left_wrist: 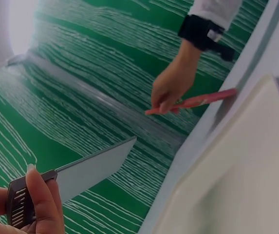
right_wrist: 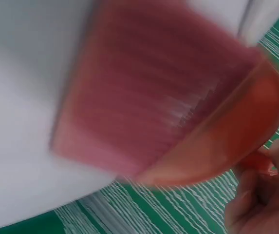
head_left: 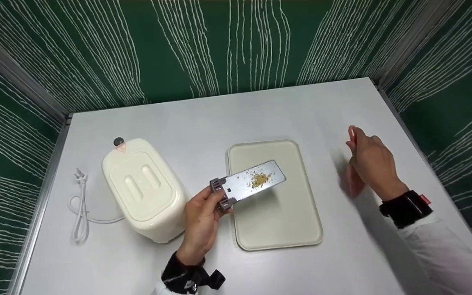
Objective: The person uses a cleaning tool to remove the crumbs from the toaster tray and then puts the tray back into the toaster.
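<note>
- Left hand (head_left: 201,219) grips the grey end of a metal plate (head_left: 240,189) held over the left edge of a cream tray (head_left: 279,225).
- Yellowish crumbs (head_left: 259,179) lie on the plate.
- Right hand (head_left: 375,164) holds a red brush (right_wrist: 173,112), blurred, near the right edge of the table (head_left: 203,119).
- Cream toaster (head_left: 146,188) stands toward the table's left edge, its white cord (head_left: 83,196) alongside.

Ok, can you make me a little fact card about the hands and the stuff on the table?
Left hand: holds a metal plate by its grey end
On the plate: yellowish crumbs
Below the plate: cream tray
Right hand: holds a red brush, away from the crumbs
Toaster: cream, left of the tray
Plug: white, not plugged in
</note>
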Tool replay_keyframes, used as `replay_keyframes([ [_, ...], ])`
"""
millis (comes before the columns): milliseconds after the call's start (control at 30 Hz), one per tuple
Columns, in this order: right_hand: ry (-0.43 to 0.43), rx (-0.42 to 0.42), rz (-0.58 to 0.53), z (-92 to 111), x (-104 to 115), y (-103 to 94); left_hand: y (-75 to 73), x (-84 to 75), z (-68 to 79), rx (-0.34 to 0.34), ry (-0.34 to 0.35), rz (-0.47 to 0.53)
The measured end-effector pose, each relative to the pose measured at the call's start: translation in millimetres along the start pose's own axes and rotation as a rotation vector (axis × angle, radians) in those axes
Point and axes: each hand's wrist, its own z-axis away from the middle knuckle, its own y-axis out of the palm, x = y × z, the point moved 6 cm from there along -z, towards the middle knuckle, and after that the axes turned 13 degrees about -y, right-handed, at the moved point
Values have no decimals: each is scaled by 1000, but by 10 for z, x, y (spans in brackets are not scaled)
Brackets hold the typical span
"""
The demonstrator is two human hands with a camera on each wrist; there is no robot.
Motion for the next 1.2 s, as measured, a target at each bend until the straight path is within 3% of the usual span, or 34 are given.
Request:
replay_keyframes([
  [133, 32, -36, -78, -41, 109, -174, 4, 11, 5, -4, -8, -4],
  [333, 1, -244, -226, -35, 302, -464, 3, 21, 11, -13, 2, -21],
  [533, 140, -345, -504, 22, 478, -597, -11, 30, 16, -22, 1, -24],
  [667, 245, -371, -734, 38, 578, -633, -14, 36, 22, -22, -3, -26],
  [867, 300, -423, -1083, 40, 740, -640, -24, 37, 26, -29, -4, -28],
  [933, 317, -425, -1158, 32, 805, -629, -26, 35, 26, -30, -2, -29],
  [1200, 328, -375, -1263, -75, 1149, -485, -25, 30, 34, -38, -2, -31],
])
